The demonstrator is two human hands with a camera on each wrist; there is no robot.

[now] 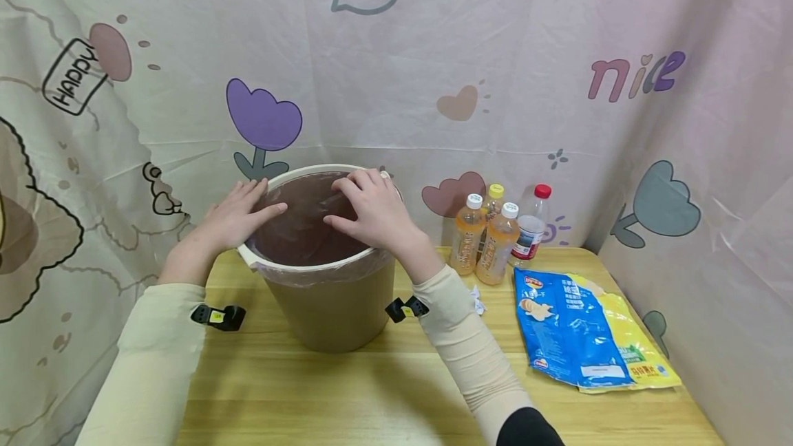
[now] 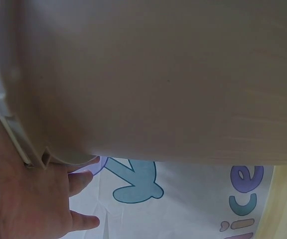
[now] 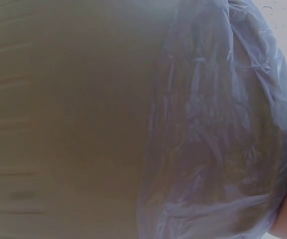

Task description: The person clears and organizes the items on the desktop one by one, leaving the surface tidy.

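Observation:
A beige trash bin (image 1: 331,315) stands upright on the wooden table, with a clear plastic bag (image 1: 328,272) lining it and folded over part of its white rim. My left hand (image 1: 232,215) rests at the rim's left side, thumb over the opening. In the left wrist view its fingers reach out straight past the bare rim ring (image 2: 19,134). At the right side of the rim, my right hand (image 1: 378,212) lies over the edge, fingers loosely bent and thumb apart above the opening. The right wrist view shows the bag (image 3: 218,124) draped down the bin's outside; most of that hand is hidden.
Behind and right of the bin stand orange drink bottles (image 1: 493,246) and a red-capped clear bottle (image 1: 530,229). Blue and yellow snack bags (image 1: 570,329) lie at the table's right side. Crumpled white paper (image 1: 477,301) sits near the bin. A printed curtain (image 1: 384,88) hangs behind.

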